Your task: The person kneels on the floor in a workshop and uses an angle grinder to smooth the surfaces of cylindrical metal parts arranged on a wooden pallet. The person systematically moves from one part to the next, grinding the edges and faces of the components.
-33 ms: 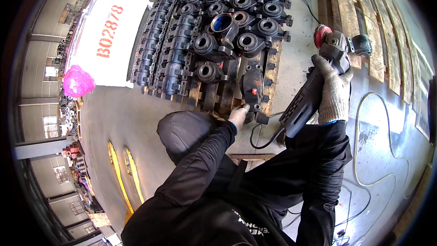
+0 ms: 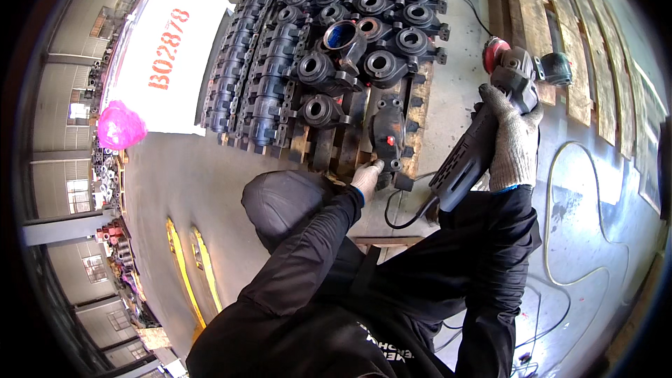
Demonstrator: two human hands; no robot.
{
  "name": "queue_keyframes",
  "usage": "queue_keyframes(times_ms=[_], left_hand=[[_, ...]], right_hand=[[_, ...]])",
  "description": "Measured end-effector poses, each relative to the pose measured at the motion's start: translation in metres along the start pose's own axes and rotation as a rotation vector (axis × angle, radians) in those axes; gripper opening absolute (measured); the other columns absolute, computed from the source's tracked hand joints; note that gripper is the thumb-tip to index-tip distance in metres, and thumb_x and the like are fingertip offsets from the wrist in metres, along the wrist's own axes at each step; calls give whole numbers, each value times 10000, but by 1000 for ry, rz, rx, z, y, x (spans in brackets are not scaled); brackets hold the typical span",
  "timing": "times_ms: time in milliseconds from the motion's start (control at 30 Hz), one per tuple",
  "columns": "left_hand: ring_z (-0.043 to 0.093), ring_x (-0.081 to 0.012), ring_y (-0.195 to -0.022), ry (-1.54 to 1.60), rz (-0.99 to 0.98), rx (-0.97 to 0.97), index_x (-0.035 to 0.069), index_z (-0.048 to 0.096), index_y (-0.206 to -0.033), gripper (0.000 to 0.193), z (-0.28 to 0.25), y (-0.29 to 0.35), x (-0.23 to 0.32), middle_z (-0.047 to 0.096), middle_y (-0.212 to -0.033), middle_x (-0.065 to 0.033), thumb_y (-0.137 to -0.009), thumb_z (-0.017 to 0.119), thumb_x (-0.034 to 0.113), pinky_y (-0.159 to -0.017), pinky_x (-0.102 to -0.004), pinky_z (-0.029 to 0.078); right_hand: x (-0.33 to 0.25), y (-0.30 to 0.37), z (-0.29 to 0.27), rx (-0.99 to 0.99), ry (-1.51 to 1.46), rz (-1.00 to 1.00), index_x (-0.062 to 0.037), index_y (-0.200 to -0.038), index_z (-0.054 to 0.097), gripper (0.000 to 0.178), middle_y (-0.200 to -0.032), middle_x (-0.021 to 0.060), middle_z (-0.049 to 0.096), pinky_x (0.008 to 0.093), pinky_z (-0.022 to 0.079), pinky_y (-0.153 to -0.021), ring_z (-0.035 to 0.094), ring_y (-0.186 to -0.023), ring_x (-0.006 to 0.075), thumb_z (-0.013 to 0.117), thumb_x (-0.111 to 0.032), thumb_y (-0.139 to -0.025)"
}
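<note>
My right hand (image 2: 514, 140), in a pale knit glove, is wrapped round the body of a black angle grinder (image 2: 467, 157). The grinder's metal head points away from me, with a reddish disc (image 2: 494, 54) at its far end. My left hand (image 2: 367, 178), also gloved, has its fingers and thumb closed on the near end of a dark cast metal housing (image 2: 387, 133) with a small red spot. That housing lies at the near right corner of a wooden pallet (image 2: 418, 108). The disc is well apart from it.
Rows of similar black housings (image 2: 381, 63) cover the pallet. A white panel with red marks (image 2: 171, 49) and a pink bundle (image 2: 121, 124) stand left. Wooden pallets (image 2: 553, 21) and a dark cylinder (image 2: 556, 68) lie right. A pale hose (image 2: 548, 224) and yellow forks (image 2: 183, 266) are on the floor.
</note>
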State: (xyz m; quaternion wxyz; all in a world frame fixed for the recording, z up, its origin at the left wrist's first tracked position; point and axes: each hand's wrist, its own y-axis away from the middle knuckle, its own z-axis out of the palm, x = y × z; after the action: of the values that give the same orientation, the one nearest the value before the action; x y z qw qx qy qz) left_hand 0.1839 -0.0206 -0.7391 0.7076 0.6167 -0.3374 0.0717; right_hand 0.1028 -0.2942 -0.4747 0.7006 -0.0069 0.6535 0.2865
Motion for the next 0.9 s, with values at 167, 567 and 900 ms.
queue_keyframes(times_ms=[167,567,900], left_hand=[[645,-217,-986,86,17,-67,41,610,-1333,428,-21,-39,-35,697,-1140,-76,-1068,575,377,-897,-378,513],[672,-442,-1039,-746,278,221,-32,646,-1119,497,-8,-27,-26,711,-1050,-275,-843,681,380,-891,-457,513],[678,-326,-1056,-694,247,145,-74,604,-1191,600,3,4,15,709,-1132,-220,-780,813,309,-915,-403,521]], right_hand=[[-1,2,-4,-21,-38,4,-18,-1433,340,893,-1018,117,642,351,574,-736,673,-839,208,880,-134,-732],[-1,3,-12,-14,-50,-3,0,-1427,339,896,-1012,126,646,346,585,-718,679,-832,210,884,-135,-729],[-8,6,-12,-1,-18,5,-9,-1424,347,890,-1029,133,644,347,587,-699,678,-807,209,888,-139,-729]])
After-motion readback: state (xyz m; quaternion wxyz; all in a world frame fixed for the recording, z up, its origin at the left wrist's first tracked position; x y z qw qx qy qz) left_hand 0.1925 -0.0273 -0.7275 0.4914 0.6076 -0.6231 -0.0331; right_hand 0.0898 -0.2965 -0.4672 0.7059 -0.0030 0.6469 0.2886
